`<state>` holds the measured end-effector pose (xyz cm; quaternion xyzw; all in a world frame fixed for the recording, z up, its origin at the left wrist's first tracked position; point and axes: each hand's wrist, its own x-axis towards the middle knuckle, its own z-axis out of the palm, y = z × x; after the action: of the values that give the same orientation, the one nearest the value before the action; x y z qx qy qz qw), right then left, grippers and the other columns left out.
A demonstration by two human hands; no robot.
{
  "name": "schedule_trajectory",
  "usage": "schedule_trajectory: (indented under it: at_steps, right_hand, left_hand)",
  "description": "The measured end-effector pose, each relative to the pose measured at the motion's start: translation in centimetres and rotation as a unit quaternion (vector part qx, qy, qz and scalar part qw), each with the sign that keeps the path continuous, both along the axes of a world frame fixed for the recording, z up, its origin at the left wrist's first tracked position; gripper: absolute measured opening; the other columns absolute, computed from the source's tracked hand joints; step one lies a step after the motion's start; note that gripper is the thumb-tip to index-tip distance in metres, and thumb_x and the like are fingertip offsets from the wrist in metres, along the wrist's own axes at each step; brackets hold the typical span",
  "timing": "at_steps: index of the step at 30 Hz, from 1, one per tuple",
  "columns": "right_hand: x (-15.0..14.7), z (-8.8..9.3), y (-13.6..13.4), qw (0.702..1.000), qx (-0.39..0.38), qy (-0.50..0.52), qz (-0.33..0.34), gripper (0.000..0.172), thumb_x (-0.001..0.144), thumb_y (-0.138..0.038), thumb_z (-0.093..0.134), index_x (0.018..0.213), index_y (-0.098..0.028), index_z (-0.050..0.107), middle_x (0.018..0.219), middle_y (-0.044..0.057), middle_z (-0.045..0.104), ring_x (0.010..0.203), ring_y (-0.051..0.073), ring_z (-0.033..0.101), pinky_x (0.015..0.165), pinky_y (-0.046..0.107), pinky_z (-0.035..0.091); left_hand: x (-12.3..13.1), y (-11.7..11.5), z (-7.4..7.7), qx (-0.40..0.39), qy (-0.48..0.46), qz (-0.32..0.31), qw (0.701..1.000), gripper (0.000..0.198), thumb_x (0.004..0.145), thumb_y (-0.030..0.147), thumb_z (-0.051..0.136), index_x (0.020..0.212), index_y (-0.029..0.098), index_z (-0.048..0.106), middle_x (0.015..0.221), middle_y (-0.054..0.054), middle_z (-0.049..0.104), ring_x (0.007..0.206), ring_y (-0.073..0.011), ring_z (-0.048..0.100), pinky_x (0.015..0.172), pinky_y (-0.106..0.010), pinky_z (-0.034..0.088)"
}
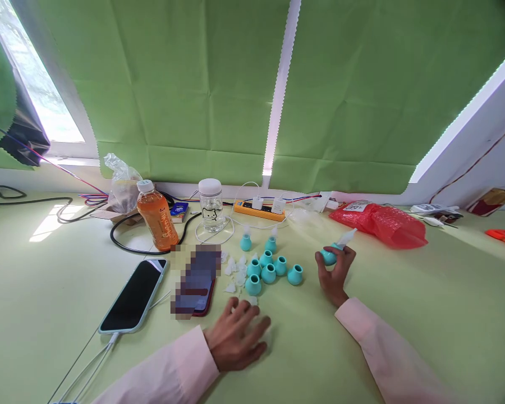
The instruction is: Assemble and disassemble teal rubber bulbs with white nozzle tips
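Observation:
My right hand (335,274) is closed round a small teal bulb with a clear white tip (335,251), held just above the table. My left hand (237,335) rests palm down on the table, fingers spread, touching the nearest of several small white pieces (234,275). A cluster of several teal bulbs (269,270) without tips stands between my hands. Two teal bulbs with white tips (257,241) stand upright just behind the cluster.
A phone (135,295) on a cable lies at the left beside a second, blurred phone (196,280). Behind stand an orange drink bottle (157,216), a clear jar (211,204), a power strip (258,209) and a red plastic bag (381,221). Green blinds cover the windows.

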<state>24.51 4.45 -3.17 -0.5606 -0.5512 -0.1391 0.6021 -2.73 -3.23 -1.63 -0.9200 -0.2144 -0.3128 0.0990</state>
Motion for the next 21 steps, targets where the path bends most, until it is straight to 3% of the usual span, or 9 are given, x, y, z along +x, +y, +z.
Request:
schedule_trajectory:
  at_steps: [2,3,7,11,16,21]
  right_hand:
    - [-1.2,0.3,-1.1,0.997,0.034,-0.016,0.068,0.013,0.068,-0.028,0.052,0.075,-0.018,0.046,0.092,0.006,0.036,0.085,0.02,0.046,0.069,0.036,0.04]
    - [-1.8,0.3,-1.7,0.993,0.036,-0.035,0.107,0.01,0.068,-0.024,0.052,0.073,-0.019,0.045,0.09,0.006,0.038,0.083,0.02,0.048,0.068,0.036,0.041]
    - [-4.6,0.2,-4.6,0.955,-0.022,-0.159,0.247,0.007,0.067,-0.015,0.048,0.068,-0.021,0.045,0.096,0.008,0.046,0.079,0.018,0.053,0.063,0.032,0.043]
    - [-7.1,0.2,-6.8,0.925,-0.074,-0.232,0.292,0.009,0.064,-0.013,0.047,0.064,-0.021,0.042,0.091,0.007,0.055,0.086,0.021,0.054,0.065,0.032,0.042]
    - [-8.7,0.4,-7.4,0.916,-0.118,-0.206,0.324,0.02,0.069,-0.015,0.048,0.056,-0.021,0.034,0.059,-0.001,0.053,0.072,0.016,0.058,0.053,0.025,0.037]
    - [-9.1,0.1,-7.4,0.91,-0.143,-0.18,0.345,0.023,0.072,-0.019,0.05,0.055,-0.021,0.034,0.055,-0.002,0.05,0.076,0.016,0.057,0.055,0.024,0.038]
  left_hand:
    - [0.7,-0.2,-0.8,0.009,0.04,0.004,0.999,0.024,0.073,0.028,0.051,0.096,0.019,0.051,0.09,-0.007,0.053,0.075,-0.0178,0.046,0.069,-0.035,0.032]
    - [0.9,-0.1,-1.2,-0.002,0.047,0.034,0.998,0.019,0.074,0.024,0.051,0.093,0.019,0.052,0.091,-0.006,0.053,0.076,-0.0178,0.046,0.07,-0.035,0.032]
    - [0.8,1.0,-1.5,-0.048,0.055,0.123,0.99,0.02,0.075,0.009,0.043,0.089,0.02,0.053,0.097,-0.009,0.049,0.086,-0.022,0.043,0.072,-0.038,0.033]
    - [0.1,1.6,-0.6,-0.122,-0.006,0.127,0.984,0.021,0.074,0.008,0.041,0.087,0.019,0.052,0.096,-0.01,0.047,0.087,-0.0224,0.041,0.071,-0.037,0.035]
    - [-0.6,1.1,1.0,-0.211,-0.154,0.059,0.963,0.011,0.076,0.018,0.038,0.083,0.014,0.047,0.085,-0.008,0.048,0.08,-0.0193,0.041,0.071,-0.034,0.036]
    - [-0.7,1.2,1.7,-0.302,-0.199,0.057,0.931,0.017,0.082,0.029,0.035,0.077,0.016,0.046,0.075,-0.005,0.05,0.076,-0.0174,0.04,0.067,-0.03,0.037]
